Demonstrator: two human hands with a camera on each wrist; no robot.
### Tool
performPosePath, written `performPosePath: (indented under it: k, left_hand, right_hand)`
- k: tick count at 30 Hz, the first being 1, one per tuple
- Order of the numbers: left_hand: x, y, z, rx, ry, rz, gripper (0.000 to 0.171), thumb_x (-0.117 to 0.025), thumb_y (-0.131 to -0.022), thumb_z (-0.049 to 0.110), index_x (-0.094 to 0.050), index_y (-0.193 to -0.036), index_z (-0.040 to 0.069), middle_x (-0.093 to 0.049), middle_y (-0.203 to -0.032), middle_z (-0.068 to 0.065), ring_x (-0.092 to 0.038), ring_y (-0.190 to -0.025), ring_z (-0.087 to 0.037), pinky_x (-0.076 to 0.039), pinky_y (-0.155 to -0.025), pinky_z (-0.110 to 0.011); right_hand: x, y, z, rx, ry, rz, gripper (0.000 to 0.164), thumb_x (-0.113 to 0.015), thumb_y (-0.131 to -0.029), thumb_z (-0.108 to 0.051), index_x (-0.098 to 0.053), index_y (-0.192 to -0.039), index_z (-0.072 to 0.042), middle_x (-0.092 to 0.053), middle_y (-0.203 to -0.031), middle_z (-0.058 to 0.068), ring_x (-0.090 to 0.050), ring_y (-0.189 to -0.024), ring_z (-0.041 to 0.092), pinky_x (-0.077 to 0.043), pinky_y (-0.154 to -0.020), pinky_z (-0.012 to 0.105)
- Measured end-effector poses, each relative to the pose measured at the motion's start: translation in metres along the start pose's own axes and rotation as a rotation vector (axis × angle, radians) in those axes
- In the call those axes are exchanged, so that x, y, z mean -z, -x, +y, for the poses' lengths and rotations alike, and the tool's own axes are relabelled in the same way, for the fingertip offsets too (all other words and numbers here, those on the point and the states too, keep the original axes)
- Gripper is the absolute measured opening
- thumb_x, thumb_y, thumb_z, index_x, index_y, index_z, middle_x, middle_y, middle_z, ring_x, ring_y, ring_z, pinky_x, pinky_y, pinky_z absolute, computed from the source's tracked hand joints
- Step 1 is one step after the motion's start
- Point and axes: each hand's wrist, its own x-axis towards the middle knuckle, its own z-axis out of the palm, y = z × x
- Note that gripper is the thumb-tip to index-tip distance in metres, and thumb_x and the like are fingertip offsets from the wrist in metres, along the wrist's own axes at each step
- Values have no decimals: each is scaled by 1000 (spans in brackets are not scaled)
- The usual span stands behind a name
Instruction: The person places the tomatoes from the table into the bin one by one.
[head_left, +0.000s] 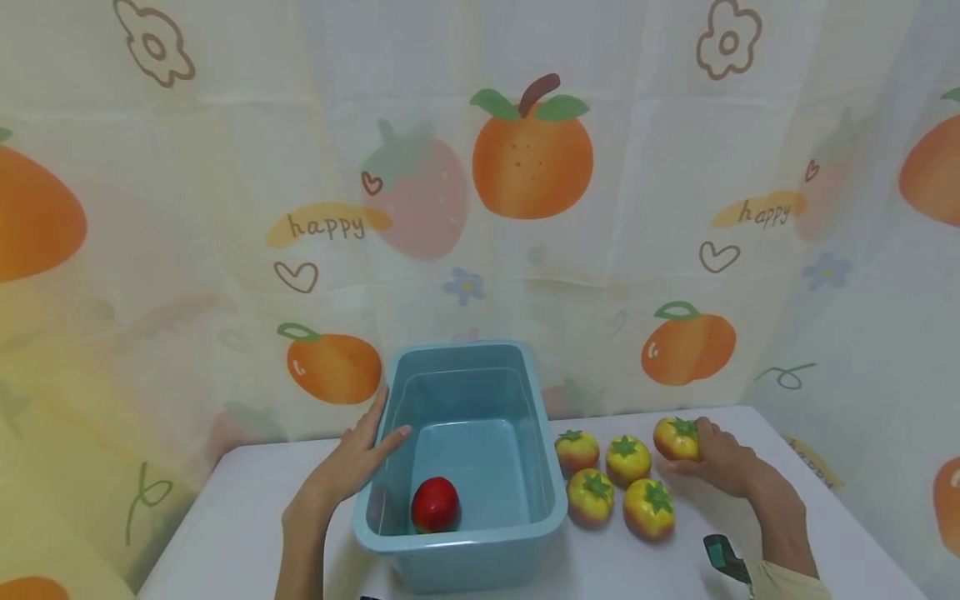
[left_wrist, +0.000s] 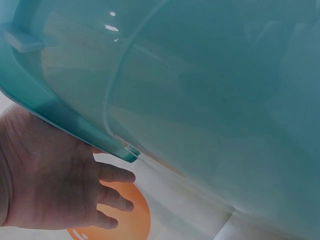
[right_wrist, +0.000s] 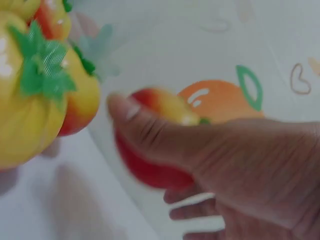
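A light-blue plastic bin stands on the white table. My left hand rests along its left rim, with the thumb reaching over the edge and straight fingers outside; the left wrist view shows the fingers extended below the rim. Inside the bin, near the front left, lies a red round fruit. At the right my right hand holds a yellow-and-red persimmon with a green star-shaped top. In the right wrist view the thumb lies across this persimmon, which looks blurred.
Several similar persimmons are grouped on the table just right of the bin. A fruit-print curtain hangs behind the table's back edge and along its sides. A dark strap piece shows beside the right wrist.
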Motion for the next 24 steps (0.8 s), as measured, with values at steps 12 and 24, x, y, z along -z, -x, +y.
performPosePath:
  k: [12, 24]
  left_hand:
    - [0, 3, 0, 13, -16, 15, 95, -45, -102, 64, 7, -169, 21, 1, -179, -8, -3, -165, -43, 8, -127, -71]
    - [-1, 2, -1, 1, 2, 20, 94, -47, -102, 62, 6, -169, 23, 0, -179, -7, -4, -165, -44, 7, -127, -72]
  right_hand:
    - [22, 26, -42, 107, 7, 135, 119, -59, -91, -76, -13, -153, 16, -51, -141, 42, -63, -110, 48, -56, -91, 66]
    - [19, 47, -91, 341, 3, 352, 90, -63, -96, -60, -37, -149, 7, -66, -127, 23, -63, -107, 34, -54, -98, 66]
